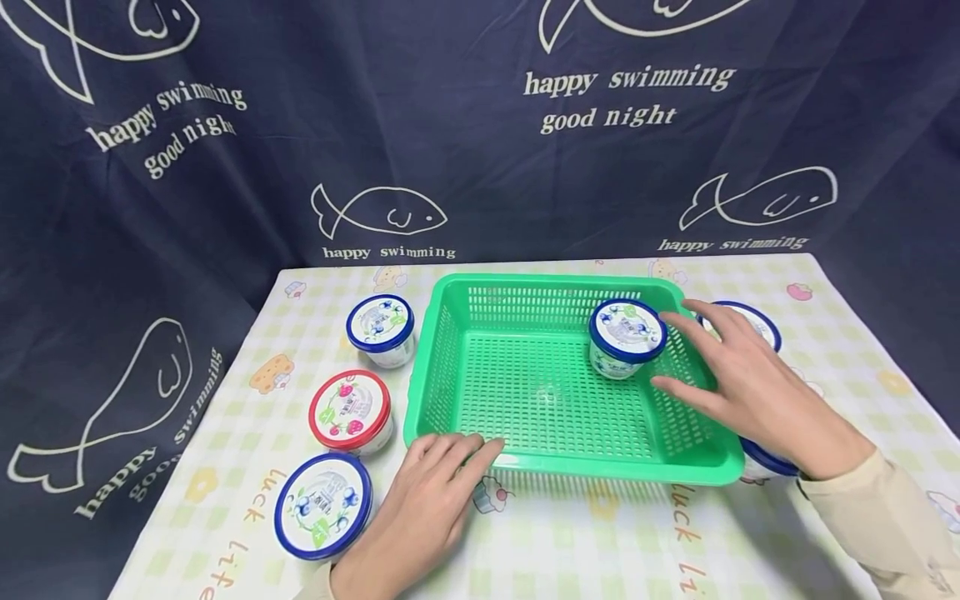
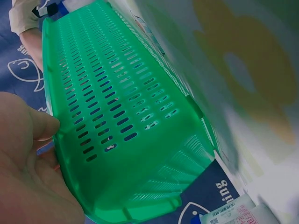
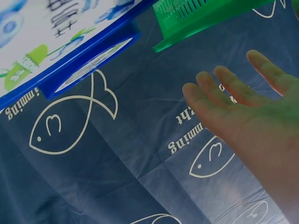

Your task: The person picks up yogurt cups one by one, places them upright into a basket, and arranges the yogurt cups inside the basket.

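A green plastic basket [image 1: 525, 460] with slotted walls stands on the table. At its front left corner my left hand [image 1: 431, 500] pinches the rim, thumb outside and fingers over the edge; the left wrist view shows this hand [image 2: 28, 158] at the basket wall [image 2: 126, 177]. Inside, toward the back right, is a tub with a blue lid [image 1: 628, 327] printed with blueberries. Beside that tub, over the right rim, my right hand [image 1: 750, 387] has its fingers spread and holds nothing. The right wrist view also shows this hand [image 3: 252, 102] with fingers extended.
Left of the basket stand a blue-lidded tub [image 1: 380, 323], a red-lidded tub [image 1: 350, 410] and another blue-lidded tub [image 1: 323, 505]. On the right, a blue-lidded tub [image 1: 753, 321] and a nearer tub [image 1: 768, 458] are partly hidden by my right hand. A dark curtain [image 1: 495, 167] hangs behind the table.
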A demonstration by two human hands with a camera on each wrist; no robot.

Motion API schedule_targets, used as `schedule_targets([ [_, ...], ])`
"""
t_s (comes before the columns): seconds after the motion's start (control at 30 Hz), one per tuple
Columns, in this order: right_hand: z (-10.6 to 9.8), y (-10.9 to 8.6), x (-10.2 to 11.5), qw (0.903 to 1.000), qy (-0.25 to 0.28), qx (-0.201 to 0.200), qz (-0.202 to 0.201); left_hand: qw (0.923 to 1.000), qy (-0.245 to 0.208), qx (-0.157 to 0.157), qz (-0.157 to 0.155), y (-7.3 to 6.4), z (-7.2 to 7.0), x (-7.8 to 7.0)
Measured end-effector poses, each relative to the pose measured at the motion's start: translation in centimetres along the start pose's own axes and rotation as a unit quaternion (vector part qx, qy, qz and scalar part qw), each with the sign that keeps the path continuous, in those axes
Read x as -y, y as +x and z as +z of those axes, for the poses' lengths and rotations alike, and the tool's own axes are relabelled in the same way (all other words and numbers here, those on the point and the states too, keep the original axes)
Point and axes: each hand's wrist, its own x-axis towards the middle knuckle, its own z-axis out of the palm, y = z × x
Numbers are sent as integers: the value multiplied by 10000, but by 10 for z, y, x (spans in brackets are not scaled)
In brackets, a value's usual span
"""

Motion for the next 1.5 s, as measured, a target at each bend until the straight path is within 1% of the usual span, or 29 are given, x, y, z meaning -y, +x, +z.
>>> schedule_targets([
  [0.13, -2, -3, 0, 10000, 9, 27, 68, 10000, -11, 18, -17, -1, 0, 0],
  [0.37, -6, -10, -2, 9998, -114, -49, 146, 10000, 2, 89, -43, -1, 0, 0],
  [0.67, -4, -15, -6, 9998, -163, -139, 21, 10000, 5, -49, -5, 0, 0, 1],
  [1.1, -4, -28, -16, 9989, -165, -65, 445, 10000, 6, -40, 23, 0, 0, 1],
  [1.3, -3, -34, -22, 9987, -140, -168, 452, 10000, 21, -49, 26, 1, 1, 2],
  [1.5, -4, -42, -24, 9968, -69, -191, 773, 10000, 49, -45, 29, 1, 2, 1],
])
